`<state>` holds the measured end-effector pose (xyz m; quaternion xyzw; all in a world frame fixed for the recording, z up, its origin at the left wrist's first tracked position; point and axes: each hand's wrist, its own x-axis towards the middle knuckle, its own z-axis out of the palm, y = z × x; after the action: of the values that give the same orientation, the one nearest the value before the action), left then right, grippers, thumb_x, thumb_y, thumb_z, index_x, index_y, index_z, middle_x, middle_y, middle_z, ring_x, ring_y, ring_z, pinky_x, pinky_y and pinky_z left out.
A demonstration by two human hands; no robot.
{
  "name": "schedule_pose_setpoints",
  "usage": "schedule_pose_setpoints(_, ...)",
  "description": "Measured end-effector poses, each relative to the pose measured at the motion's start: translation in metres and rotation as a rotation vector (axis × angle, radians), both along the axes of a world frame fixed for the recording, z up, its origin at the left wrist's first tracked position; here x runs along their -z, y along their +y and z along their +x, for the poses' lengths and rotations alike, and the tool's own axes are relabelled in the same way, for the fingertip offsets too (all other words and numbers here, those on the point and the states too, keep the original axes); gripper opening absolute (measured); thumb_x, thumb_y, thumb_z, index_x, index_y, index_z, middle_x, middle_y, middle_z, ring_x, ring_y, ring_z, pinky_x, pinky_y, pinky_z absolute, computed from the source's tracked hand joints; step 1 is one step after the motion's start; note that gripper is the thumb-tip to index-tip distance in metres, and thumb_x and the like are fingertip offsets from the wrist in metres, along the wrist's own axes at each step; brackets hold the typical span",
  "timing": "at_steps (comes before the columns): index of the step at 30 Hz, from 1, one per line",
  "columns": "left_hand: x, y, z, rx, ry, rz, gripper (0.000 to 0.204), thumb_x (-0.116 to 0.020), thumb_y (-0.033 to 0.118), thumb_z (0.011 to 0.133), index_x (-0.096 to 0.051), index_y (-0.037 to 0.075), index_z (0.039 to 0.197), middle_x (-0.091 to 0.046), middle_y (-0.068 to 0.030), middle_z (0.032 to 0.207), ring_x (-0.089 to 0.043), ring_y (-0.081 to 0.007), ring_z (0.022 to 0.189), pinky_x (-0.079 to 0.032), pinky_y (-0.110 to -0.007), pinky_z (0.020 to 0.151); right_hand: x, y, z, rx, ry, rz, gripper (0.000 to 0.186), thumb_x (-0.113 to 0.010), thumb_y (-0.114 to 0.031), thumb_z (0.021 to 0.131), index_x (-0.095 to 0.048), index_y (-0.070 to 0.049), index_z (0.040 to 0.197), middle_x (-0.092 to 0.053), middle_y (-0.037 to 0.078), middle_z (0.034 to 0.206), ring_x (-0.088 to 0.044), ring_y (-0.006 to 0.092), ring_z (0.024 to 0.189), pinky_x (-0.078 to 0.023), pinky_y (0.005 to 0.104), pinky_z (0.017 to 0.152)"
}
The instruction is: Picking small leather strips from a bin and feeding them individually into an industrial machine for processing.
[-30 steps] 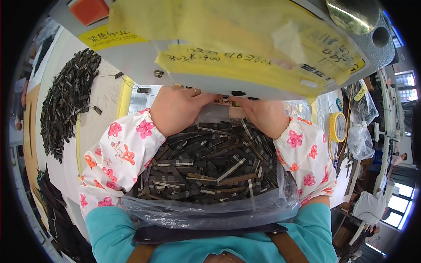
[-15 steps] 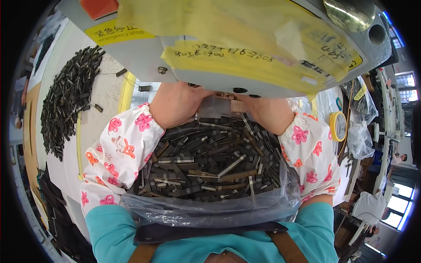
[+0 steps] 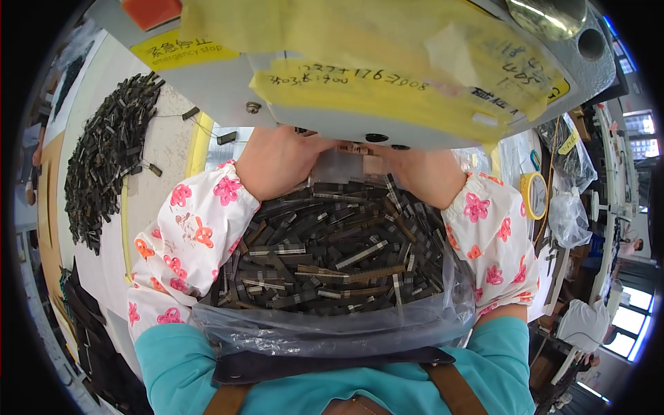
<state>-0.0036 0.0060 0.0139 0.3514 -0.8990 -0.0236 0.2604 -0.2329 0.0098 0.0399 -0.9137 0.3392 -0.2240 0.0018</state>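
Observation:
My left hand [image 3: 277,164] and my right hand [image 3: 425,176] reach up under the front edge of a grey machine head [image 3: 311,116]. The machine hides the fingers of both hands, so what they grip does not show. Between them, small tan blocks [image 3: 374,164] sit on the machine. Just below my hands, many short dark strips [image 3: 332,242], some with pale edges, lie jumbled. Clear plastic sheeting [image 3: 332,330] surrounds them at the front and sides. White sleeves with pink and orange flowers cover both forearms.
A heap of small dark pieces [image 3: 111,159] lies on the pale table at left, a few trailing on threads toward the machine. A red button [image 3: 151,11] is on the machine's upper left. At right are a yellow tape roll [image 3: 533,196] and clear bags [image 3: 570,221]. People work further right.
My hands hold nearly the same place under the machine. My view has shifted very slightly, and a small dark piece on a thread beside my left hand has tilted.

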Motion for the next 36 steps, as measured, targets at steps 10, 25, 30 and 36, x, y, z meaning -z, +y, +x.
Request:
schedule_pose_setpoints(10,0.001,0.000,-0.002,-0.009,0.029,-0.091,0.027,-0.058,0.005,0.066,-0.066,0.014,0.090,-0.060,-0.0112,0.079,-0.059,-0.0298,0.074,-0.047,-0.040,0.061,-0.001,0.001,0.001,0.018,-0.015,0.033,0.029,-0.055,-0.005,0.073,-0.064,-0.011,0.100,-0.059,0.015,0.092,-0.056,0.0339,0.082,-0.044,0.0405,0.072)
schedule_pose_setpoints(25,-0.009,0.005,0.045,-0.243,-0.014,-0.056,0.013,-0.056,0.004,0.068,-0.059,0.003,0.081,-0.058,-0.0151,0.075,-0.056,-0.0346,0.067,-0.044,-0.042,0.057,-0.030,0.008,-0.018,-0.103,-0.160,0.892,0.014,-0.067,-0.014,0.073,-0.063,-0.001,0.077,-0.058,0.006,0.061,-0.052,0.0145,0.052,-0.040,0.0262,0.051)
schedule_pose_setpoints(30,-0.021,0.003,0.059,-0.286,-0.128,-0.122,0.017,-0.057,0.007,0.071,-0.058,0.004,0.087,-0.058,-0.0149,0.078,-0.056,-0.0356,0.072,-0.044,-0.042,0.061,-0.050,0.012,-0.023,-0.001,-0.372,0.984,0.016,-0.068,-0.014,0.074,-0.062,0.001,0.076,-0.057,0.003,0.059,-0.047,0.0070,0.051,-0.038,0.0232,0.050)
schedule_pose_setpoints(36,-0.021,0.007,0.006,-0.136,-0.017,-0.086,0.019,-0.059,0.010,0.073,-0.059,0.002,0.089,-0.059,-0.0148,0.084,-0.056,-0.0348,0.078,-0.045,-0.040,0.065,-0.028,0.010,-0.026,0.084,-0.477,0.682,0.015,-0.065,-0.009,0.074,-0.064,-0.001,0.087,-0.060,0.006,0.062,-0.054,0.0106,0.055,-0.044,0.0250,0.053)
